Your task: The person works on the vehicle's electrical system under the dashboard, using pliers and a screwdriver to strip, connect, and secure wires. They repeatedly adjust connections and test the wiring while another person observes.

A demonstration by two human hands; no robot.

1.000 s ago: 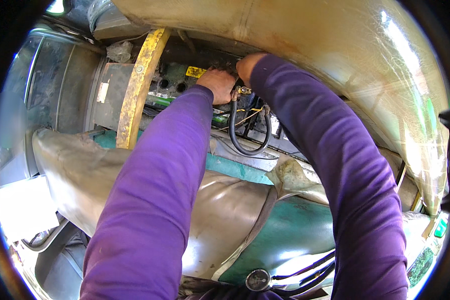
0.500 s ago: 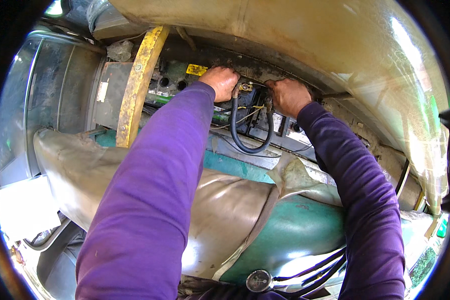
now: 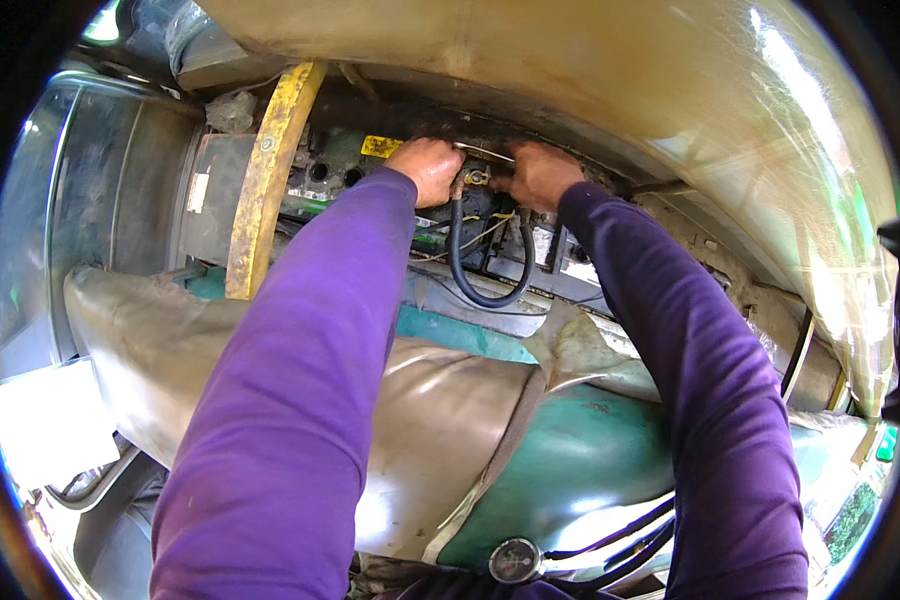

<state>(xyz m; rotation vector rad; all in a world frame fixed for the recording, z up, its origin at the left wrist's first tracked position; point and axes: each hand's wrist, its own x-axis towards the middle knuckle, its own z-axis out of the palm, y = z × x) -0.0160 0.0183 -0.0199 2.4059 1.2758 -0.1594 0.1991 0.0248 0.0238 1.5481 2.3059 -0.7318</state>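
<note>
My left hand (image 3: 428, 170) is closed at the left of a brass-coloured battery terminal clamp (image 3: 478, 178); its fingertips are turned away, so what they grip is hidden. On the clamp's other side, my right hand (image 3: 542, 176) is closed on a thin metal tool (image 3: 485, 152), perhaps a spanner. The tool spans above the clamp, its left end reaching my left fingers. A thick black cable (image 3: 490, 302) hangs in a U below both hands. Behind it lies a dark, dirty battery (image 3: 335, 160) with round openings and a yellow label (image 3: 379, 147).
A worn yellow metal bar (image 3: 270, 180) stands left of my hands. Overhead hangs a large tan panel (image 3: 570, 60). Below, a tan cover (image 3: 450, 420) drapes over green bodywork (image 3: 580, 450). A round gauge (image 3: 516, 560) with black hoses is nearest me.
My right hand has shifted left, closer to the clamp. The metal tool now shows more plainly between the hands. The whole view has moved slightly.
</note>
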